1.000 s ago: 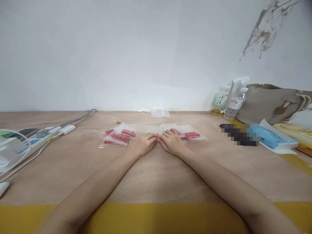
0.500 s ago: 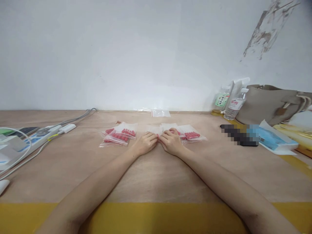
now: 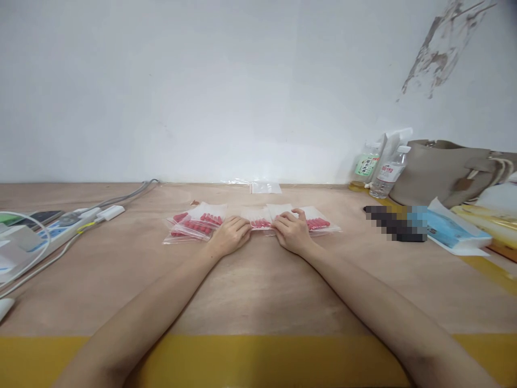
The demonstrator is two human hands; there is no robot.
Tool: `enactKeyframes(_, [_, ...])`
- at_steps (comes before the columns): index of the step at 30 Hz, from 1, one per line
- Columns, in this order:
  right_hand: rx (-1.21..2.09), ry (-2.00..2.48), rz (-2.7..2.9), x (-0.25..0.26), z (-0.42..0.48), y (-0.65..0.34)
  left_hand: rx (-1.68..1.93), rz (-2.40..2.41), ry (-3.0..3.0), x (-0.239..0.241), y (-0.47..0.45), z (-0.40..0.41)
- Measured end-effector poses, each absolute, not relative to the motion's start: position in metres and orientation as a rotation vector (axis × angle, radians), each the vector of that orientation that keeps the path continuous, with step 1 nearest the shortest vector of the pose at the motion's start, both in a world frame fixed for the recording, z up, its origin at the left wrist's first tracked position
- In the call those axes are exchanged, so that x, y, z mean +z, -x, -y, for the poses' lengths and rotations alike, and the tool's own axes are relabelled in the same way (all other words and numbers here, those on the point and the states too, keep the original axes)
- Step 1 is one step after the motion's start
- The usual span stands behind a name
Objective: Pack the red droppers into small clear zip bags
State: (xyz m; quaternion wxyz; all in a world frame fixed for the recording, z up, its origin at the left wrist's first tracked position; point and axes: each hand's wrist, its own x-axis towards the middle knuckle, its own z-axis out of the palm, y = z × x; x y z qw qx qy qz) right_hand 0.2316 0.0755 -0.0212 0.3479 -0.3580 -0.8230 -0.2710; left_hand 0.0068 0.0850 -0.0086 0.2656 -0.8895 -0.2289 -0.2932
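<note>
A small clear zip bag (image 3: pixel 260 222) with a row of red capsule-like pieces lies on the table between my hands. The fingers of my left hand (image 3: pixel 233 235) are closed on its left end. My right hand (image 3: pixel 293 230) grips the right end, its index finger raised and bent. Just left of my left hand, several overlapping zip bags (image 3: pixel 194 226) hold more red pieces. Another filled bag (image 3: pixel 319 222) lies right of my right hand, partly overlapping one behind the fingers. My fingers hide both ends of the middle bag.
Flat clear bags (image 3: pixel 266 187) lie against the wall. On the left are a power strip (image 3: pixel 60 235) with cables and a phone (image 3: pixel 40 217). Two bottles (image 3: pixel 388 175), a grey handbag (image 3: pixel 436 172), a blurred dark object (image 3: pixel 393 223) and a blue tissue pack (image 3: pixel 456 229) stand or lie at the right.
My hands have moved apart sideways, uncovering the red pieces in the middle bag. My right index finger has lifted.
</note>
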Motion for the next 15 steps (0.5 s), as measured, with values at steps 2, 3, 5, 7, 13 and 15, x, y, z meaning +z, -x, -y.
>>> enactKeyframes(2, [-0.708,0.929,2.119,-0.0194,-0.0745,-0.2367,-0.79,0.621,2.399,-0.0081,-0.0033,-0.0847])
enactKeyframes(3, [-0.714,0.927,2.113,-0.0186,-0.074,-0.2387,-0.788,0.621,2.398,-0.0081,-0.002,-0.0846])
enactKeyframes(5, [-0.723,0.918,2.104,-0.0175,-0.0732,-0.2415,-0.784,0.621,2.397,-0.0084,-0.0005,-0.0846])
enactKeyframes(7, [-0.724,0.913,2.1,-0.017,-0.073,-0.2431,-0.786,0.63,2.391,-0.0095,0.0,-0.0853])
enactKeyframes(13, [-0.565,0.967,2.139,-0.0171,-0.0759,-0.2402,-0.796,0.68,2.364,-0.0155,0.0003,-0.0893])
enactKeyframes(15, [-0.4,0.929,2.178,-0.0179,-0.0779,-0.2352,-0.785,0.674,2.378,-0.0164,0.0,-0.0886])
